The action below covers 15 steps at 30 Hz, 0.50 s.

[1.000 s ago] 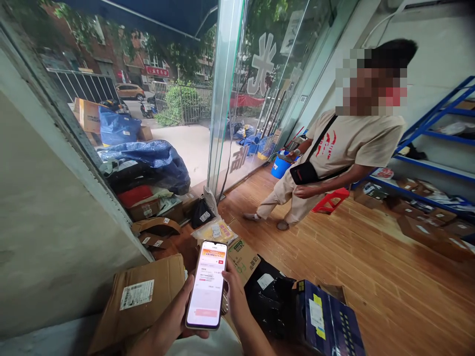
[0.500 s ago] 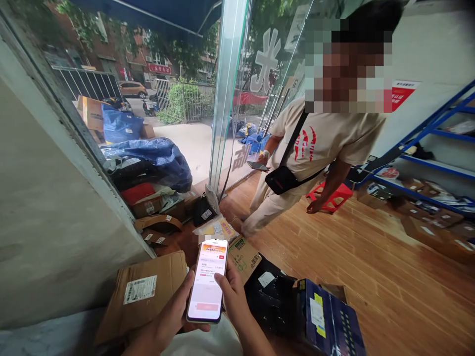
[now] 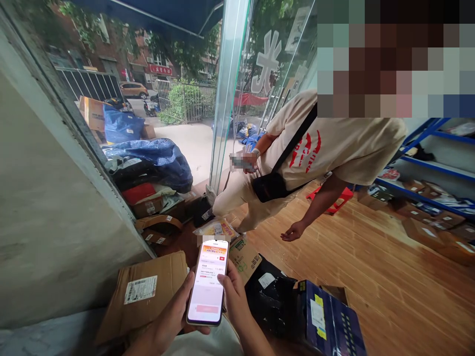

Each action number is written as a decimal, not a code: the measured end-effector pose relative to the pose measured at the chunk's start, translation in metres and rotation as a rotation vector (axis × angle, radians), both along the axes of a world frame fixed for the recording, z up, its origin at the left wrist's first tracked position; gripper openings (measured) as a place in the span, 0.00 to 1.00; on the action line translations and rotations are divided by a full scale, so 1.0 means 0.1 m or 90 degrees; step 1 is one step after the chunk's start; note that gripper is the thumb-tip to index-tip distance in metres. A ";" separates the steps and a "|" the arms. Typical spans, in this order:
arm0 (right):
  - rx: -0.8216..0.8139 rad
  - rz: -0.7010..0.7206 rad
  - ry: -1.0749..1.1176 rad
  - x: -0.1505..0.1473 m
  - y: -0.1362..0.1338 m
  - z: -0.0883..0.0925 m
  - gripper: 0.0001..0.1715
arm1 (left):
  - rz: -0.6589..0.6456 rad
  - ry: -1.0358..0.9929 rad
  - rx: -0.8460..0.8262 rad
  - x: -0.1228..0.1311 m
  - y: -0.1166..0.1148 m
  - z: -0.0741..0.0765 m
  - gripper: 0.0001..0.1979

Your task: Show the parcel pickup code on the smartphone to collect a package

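A smartphone (image 3: 206, 291) with a lit white and pink screen is held upright between my two hands. My left hand (image 3: 177, 304) grips its left edge and lower back, with fingers partly hidden behind it. Along the right edge my right hand (image 3: 233, 291) closes on the phone, its thumb over the screen's right side. A large cardboard box (image 3: 163, 277) with a white label lies to the left of my left hand. To the right of my right hand sit a green-printed carton (image 3: 245, 264) and a black plastic-wrapped parcel (image 3: 272, 306).
A person (image 3: 297, 148) in a beige shirt with a black shoulder bag stands ahead. A dark blue box (image 3: 330, 316) lies at lower right. Beyond are a red stool (image 3: 339, 200), blue shelves (image 3: 438, 165) with parcels, a glass door (image 3: 226, 99), and blue bags (image 3: 159, 155) on the left.
The person ahead has stepped closer and leftward, lifting a leg near the doorway parcels; their lower arm has swung forward. My hands and the phone have barely moved.
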State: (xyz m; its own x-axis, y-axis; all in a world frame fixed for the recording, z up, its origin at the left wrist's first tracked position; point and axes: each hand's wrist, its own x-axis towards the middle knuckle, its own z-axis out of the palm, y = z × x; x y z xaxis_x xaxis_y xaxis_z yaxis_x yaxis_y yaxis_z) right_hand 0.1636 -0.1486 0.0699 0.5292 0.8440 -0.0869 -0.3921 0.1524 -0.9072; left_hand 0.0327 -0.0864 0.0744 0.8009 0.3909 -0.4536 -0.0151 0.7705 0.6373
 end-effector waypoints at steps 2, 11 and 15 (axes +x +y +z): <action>-0.001 0.001 -0.002 -0.01 -0.01 0.00 0.18 | 0.000 0.001 0.000 -0.01 0.00 0.01 0.36; 0.004 0.007 -0.006 -0.05 -0.01 -0.03 0.19 | -0.008 0.031 -0.003 -0.04 0.00 0.09 0.37; -0.014 -0.001 -0.012 -0.07 0.01 -0.01 0.20 | -0.005 0.013 -0.005 -0.06 -0.02 0.16 0.39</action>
